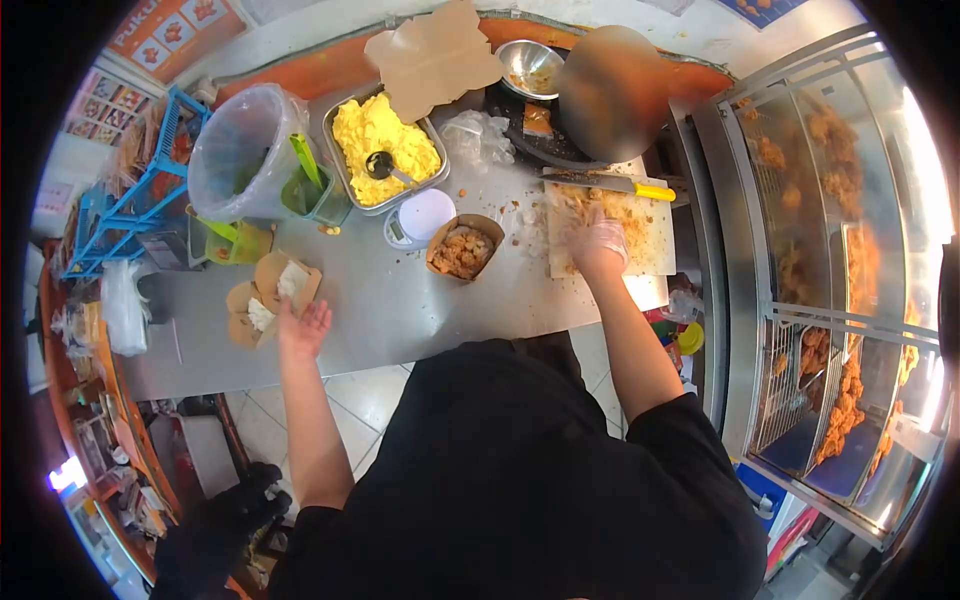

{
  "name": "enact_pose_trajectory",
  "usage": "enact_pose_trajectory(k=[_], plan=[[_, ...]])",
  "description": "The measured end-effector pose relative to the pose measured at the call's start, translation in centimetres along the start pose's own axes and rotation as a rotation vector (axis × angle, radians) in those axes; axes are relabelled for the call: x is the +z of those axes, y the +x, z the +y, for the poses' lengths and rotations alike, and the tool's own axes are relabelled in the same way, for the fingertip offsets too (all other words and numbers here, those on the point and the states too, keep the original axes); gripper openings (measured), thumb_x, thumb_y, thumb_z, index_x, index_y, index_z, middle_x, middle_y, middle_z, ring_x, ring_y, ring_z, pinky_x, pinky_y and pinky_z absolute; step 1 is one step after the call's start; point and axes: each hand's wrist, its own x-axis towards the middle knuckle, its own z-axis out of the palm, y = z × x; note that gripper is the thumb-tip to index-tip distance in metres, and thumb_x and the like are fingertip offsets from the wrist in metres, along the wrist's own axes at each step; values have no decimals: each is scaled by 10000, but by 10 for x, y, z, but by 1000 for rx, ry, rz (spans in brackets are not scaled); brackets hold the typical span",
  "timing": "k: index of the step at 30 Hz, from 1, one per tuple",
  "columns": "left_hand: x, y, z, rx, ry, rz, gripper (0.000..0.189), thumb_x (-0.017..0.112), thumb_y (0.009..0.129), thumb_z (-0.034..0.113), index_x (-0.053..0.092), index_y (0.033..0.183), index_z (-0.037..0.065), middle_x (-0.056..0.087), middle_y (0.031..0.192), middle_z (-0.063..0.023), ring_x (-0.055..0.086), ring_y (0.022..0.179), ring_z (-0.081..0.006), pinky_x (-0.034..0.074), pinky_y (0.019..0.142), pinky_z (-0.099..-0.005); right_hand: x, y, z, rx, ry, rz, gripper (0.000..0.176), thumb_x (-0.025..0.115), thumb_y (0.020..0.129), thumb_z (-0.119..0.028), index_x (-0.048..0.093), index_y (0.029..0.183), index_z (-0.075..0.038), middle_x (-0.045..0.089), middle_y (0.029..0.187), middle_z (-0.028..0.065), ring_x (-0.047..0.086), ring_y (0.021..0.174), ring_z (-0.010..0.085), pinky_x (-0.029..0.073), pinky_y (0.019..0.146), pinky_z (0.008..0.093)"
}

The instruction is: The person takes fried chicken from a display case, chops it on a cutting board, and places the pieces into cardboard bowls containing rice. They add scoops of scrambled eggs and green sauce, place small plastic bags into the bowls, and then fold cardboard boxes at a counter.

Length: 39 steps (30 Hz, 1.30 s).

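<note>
My left hand (305, 328) is bare and its fingers are spread. Its fingertips touch or nearly touch a brown paper box (303, 283) with white rice in it. A second paper box (243, 322) with rice stands beside it. Over the white cutting board (655, 258), my right hand (600, 248) wears a clear plastic glove, fingers stretched toward chopped fried bits (610, 208). Whether any bits are under those fingers is hidden. A knife (610, 183) with a yellow handle lies across the board's far edge. Between my hands sits a paper box (466, 250) filled with chopped fried pieces.
A white scale (424, 218) stands beside the filled box. Behind it are a metal tray (372, 205) of yellow food with a black scoop (380, 165), a lined bucket (240, 150) and a metal bowl (530, 70). A glass cabinet (800, 230) of fried food borders the right side.
</note>
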Motion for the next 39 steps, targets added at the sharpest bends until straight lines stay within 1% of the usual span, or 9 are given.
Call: enact_pose_trajectory(k=[7, 9, 16, 18, 20, 24, 30, 32, 39], plan=[[-15, 13, -16, 118, 111, 28, 303, 419, 1083, 260, 538, 1192, 4, 580, 1063, -94, 620, 1012, -242, 555, 891, -436, 26, 9, 6, 59, 212, -197, 367, 633, 890, -438, 753, 1094, -157, 747, 1060, 166, 715, 1003, 341, 555, 875, 458], [-17, 3, -21, 104, 109, 33, 291, 420, 1083, 253, 546, 1177, 8, 588, 1033, -87, 622, 979, -232, 554, 879, -431, 25, 1, -6, -162, 402, -34, 280, 650, 889, -349, 773, 998, -123, 747, 920, 191, 724, 916, 352, 562, 848, 437], [-36, -37, -97, -2, 212, -38, 235, 480, 1050, 237, 544, 1138, 28, 600, 910, -57, 625, 823, -216, 551, 803, -410, 22, 74, -84, -488, 714, 75, 289, 655, 954, -275, 716, 1204, -144, 733, 990, 203, 714, 946, 372, 556, 843, 420], [-29, -61, -133, -13, 218, -8, 219, 478, 1053, 242, 556, 1083, 40, 603, 906, -70, 622, 811, -219, 553, 786, -409, -22, 81, -61, -528, 760, 238, 253, 651, 961, -259, 724, 1164, -127, 731, 944, 196, 714, 896, 374, 564, 794, 428], [-18, -83, -169, -19, 212, 21, 218, 475, 1055, 247, 568, 1029, 51, 605, 902, -83, 618, 799, -223, 555, 768, -408, -34, 89, -8, -530, 739, 108, 224, 653, 966, -274, 738, 1096, -113, 723, 848, 178, 716, 845, 366, 563, 757, 427], [9, -120, -230, 27, 282, 106, 183, 475, 1030, 195, 525, 1135, 54, 608, 888, -84, 631, 762, -234, 561, 738, -424, 21, 97, 114, -778, 314, 29, 636, 773, 848, -425, 581, 1384, -142, 652, 1250, 233, 649, 1103, 412, 534, 927, 469], [31, -140, -300, 21, 421, 161, 212, 454, 958, 109, 534, 1138, 32, 644, 926, -100, 652, 734, -242, 576, 724, -431, 39, 105, 105, -987, 252, -70, 1113, 870, 693, -490, 317, 1571, -90, 379, 1544, 297, 397, 1407, 462, 336, 1180, 510], [48, -150, -313, 26, 450, 181, 229, 453, 956, 108, 538, 1151, 24, 645, 934, -109, 655, 749, -249, 580, 722, -430, 43, 100, 95, -1007, 315, -68, 1134, 848, 699, -567, 314, 1572, -79, 415, 1516, 296, 364, 1433, 438, 251, 1205, 555], [93, -147, -358, -87, 442, 59, 435, 469, 957, 82, 407, 1387, 99, 650, 1021, -140, 687, 749, -260, 610, 667, -411, 72, 90, 88, -934, 335, 68, 965, 808, 727, -599, 460, 1496, -131, 522, 1416, 209, 492, 1311, 390, 356, 1115, 554]])
